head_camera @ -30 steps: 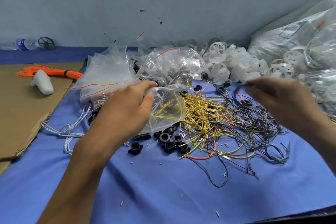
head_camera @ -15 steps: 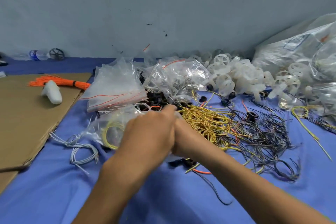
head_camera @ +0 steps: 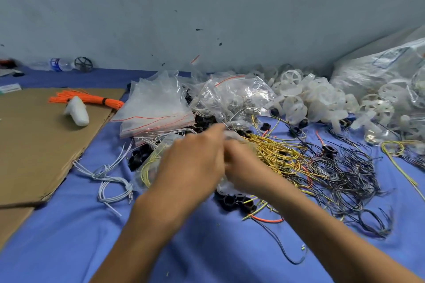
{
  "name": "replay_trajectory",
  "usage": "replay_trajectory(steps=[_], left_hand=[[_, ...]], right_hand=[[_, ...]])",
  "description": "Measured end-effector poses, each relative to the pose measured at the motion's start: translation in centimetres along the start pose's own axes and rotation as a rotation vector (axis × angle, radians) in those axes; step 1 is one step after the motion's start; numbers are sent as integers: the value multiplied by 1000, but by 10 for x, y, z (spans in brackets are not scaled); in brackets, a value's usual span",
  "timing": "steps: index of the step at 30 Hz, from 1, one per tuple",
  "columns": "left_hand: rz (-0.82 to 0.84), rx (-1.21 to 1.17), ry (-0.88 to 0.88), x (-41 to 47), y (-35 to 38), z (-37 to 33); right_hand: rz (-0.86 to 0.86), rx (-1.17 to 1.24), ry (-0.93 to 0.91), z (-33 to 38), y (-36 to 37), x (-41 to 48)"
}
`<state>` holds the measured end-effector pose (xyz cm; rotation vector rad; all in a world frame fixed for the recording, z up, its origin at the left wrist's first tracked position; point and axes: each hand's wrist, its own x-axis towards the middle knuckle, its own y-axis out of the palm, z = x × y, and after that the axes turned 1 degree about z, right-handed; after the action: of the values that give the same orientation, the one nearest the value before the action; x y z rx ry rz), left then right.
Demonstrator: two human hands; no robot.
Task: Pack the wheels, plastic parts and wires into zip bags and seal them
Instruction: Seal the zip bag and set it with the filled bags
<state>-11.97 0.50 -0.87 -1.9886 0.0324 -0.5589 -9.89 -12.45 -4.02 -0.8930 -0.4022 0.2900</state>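
Observation:
My left hand and my right hand meet at the middle of the blue cloth, both pinching the top of a clear zip bag with yellow wires inside. The bag lies left of the hands, partly hidden by my left hand. A heap of yellow wires and dark wires lies to the right. Black wheels sit just below my right hand. White plastic wheels pile up at the back right. A stack of empty zip bags lies behind the hands.
A brown cardboard sheet covers the left side, with an orange wire bundle and a white plastic piece on it. White wires lie beside it. Large filled plastic bags stand at the right.
My right hand came in from the right and joined my left hand on the bag's top. The bag swung to the left of the hands. The camera shifted slightly.

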Motion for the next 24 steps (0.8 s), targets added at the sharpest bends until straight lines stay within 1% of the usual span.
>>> replay_trajectory(steps=[2, 5, 6, 7, 8, 9, 11, 13, 14, 16, 18, 19, 22, 24], left_hand=[[-69, -124, -83, 5, -6, 10], [-125, -246, -161, 7, -11, 20], [-136, -263, -175, 7, -12, 21], [-143, -276, -181, 7, -13, 22], [-145, -284, -183, 7, -14, 22], [-146, -289, -186, 7, -14, 21], [-140, -295, -187, 6, -14, 20], [-125, -308, -178, 6, -11, 19], [-118, -316, -176, 6, -10, 20], [-110, -319, -174, 6, -9, 21], [-110, -316, -180, 7, -8, 23], [-112, -314, -185, 7, -8, 23], [-114, -309, -185, 8, -7, 22], [-112, -297, -184, 8, -6, 22]], right_hand=[[-125, -60, -110, 4, -17, -17], [-374, 74, -139, -7, -47, -47], [-453, 50, -107, -22, -56, -47], [-502, 11, -35, -40, -65, -43], [-509, -22, 59, -62, -74, -35], [-477, -49, 182, -87, -83, -25], [-374, -181, 415, -137, -97, -4], [-292, -354, 533, -178, -108, 10], [-252, -436, 558, -193, -111, 14], [-113, -557, 573, -215, -112, 19], [43, -585, 572, -229, -109, 21], [67, -567, 579, -234, -108, 21], [-4, -555, 596, -245, -107, 20], [2, -570, 603, -250, -108, 17]])
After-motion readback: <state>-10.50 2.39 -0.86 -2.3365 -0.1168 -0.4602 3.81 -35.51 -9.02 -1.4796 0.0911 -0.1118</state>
